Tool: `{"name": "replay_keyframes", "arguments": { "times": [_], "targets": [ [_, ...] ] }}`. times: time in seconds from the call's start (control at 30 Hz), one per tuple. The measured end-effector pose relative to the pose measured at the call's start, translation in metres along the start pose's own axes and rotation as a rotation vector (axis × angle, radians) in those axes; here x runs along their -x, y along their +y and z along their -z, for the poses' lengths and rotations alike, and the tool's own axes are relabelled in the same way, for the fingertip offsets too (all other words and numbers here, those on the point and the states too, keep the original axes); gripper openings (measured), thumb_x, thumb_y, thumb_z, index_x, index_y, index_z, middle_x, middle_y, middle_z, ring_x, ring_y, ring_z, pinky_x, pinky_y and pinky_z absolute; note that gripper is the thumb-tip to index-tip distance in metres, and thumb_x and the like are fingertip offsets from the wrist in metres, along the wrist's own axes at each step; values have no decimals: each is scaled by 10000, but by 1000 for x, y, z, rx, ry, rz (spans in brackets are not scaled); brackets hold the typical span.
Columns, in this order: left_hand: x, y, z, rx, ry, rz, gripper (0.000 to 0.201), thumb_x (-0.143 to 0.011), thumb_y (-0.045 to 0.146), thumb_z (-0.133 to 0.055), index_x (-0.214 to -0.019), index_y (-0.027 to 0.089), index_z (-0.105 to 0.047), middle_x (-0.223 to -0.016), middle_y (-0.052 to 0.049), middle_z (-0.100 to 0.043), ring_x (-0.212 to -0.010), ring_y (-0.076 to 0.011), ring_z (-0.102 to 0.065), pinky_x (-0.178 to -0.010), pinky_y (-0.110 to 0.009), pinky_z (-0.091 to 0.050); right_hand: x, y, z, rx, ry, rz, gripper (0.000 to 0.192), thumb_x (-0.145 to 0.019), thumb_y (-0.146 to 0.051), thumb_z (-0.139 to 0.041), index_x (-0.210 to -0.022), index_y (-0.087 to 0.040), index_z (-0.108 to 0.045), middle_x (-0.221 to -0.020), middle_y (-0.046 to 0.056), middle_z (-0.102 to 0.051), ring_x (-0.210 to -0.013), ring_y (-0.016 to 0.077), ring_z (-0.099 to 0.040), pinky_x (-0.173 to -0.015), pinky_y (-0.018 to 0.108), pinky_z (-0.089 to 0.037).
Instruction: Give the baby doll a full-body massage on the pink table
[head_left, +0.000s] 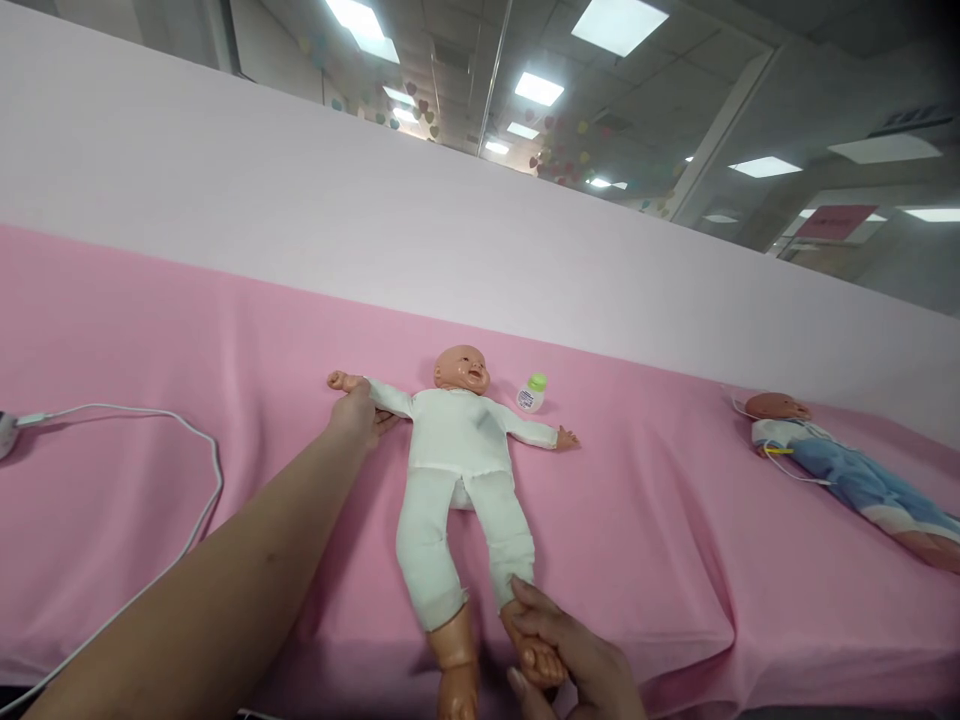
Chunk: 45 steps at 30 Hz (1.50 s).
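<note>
A pink cloth (637, 520) covers the bench below a pale wall, ceiling lights above. The doll (457, 470) lies face up mid-bench. The left hand (358, 415) grips its wrist near the back edge; the right hand (574, 665) clasps its foot at the front edge.

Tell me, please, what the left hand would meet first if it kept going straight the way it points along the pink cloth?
Probably the doll's small hand: the left hand already lies at the baby doll's white sleeve, pointing toward it. Beyond is pink cloth, though depth is uncertain.
</note>
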<state>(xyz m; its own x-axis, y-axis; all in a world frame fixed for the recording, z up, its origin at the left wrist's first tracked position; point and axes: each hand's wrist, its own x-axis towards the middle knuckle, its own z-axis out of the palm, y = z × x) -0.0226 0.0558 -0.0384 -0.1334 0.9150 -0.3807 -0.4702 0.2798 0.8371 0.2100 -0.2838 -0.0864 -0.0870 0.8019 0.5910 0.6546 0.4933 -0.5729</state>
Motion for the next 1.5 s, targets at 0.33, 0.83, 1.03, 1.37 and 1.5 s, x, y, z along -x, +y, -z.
{"name": "replay_keyframes", "arguments": {
  "times": [0.33, 0.83, 1.03, 1.37, 1.5],
  "targets": [
    [25, -6, -4, -156, -58, -270, 405, -1005, 462, -547, -1321, 208, -567, -1214, -154, -712, -993, -284, -748, -833, -411, -621, -21, -10, 3, -39, 63, -43, 509, -804, -107, -724, -1278, -281, -660, -1347, 108, -717, -1208, 301, -705, -993, 358, -594],
    [48, -20, -1, -1219, -454, -899, 560, -922, 491, -636, -1463, 350, -607, -1591, -101, -474, -1451, -352, -470, -1174, -485, -405, -111, -7, -25, -179, 134, -239, 353, -910, -256, -693, -1263, -271, -694, -1515, 135, -581, -1374, 327, -584, -1017, 457, -607],
    [48, -22, 0, -1180, -466, -885, 558, -918, 455, -652, -1465, 355, -603, -1616, -104, -448, -1488, -369, -416, -1199, -512, -356, -122, -7, -36, -163, 115, -216, 356, -883, -219, -695, -1236, -261, -712, -1508, 133, -587, -1380, 331, -575, -1013, 446, -608],
    [23, -14, 5, -556, -81, -525, 347, -940, 507, -621, -1173, 249, -623, -1111, -113, -736, -1042, -328, -707, -903, -436, -532, -80, -25, -2, -91, 128, -136, 390, -826, -215, -795, -1207, -263, -722, -1394, 133, -681, -1322, 343, -615, -1023, 433, -593],
    [10, -13, 7, -291, 30, -310, 329, -961, 514, -611, -1141, 239, -586, -1137, -125, -717, -1037, -293, -715, -864, -402, -561, -39, -16, 11, -108, 92, -87, 438, -779, -189, -833, -1198, -271, -737, -1352, 125, -707, -1254, 352, -662, -985, 405, -614]
  ]
}}
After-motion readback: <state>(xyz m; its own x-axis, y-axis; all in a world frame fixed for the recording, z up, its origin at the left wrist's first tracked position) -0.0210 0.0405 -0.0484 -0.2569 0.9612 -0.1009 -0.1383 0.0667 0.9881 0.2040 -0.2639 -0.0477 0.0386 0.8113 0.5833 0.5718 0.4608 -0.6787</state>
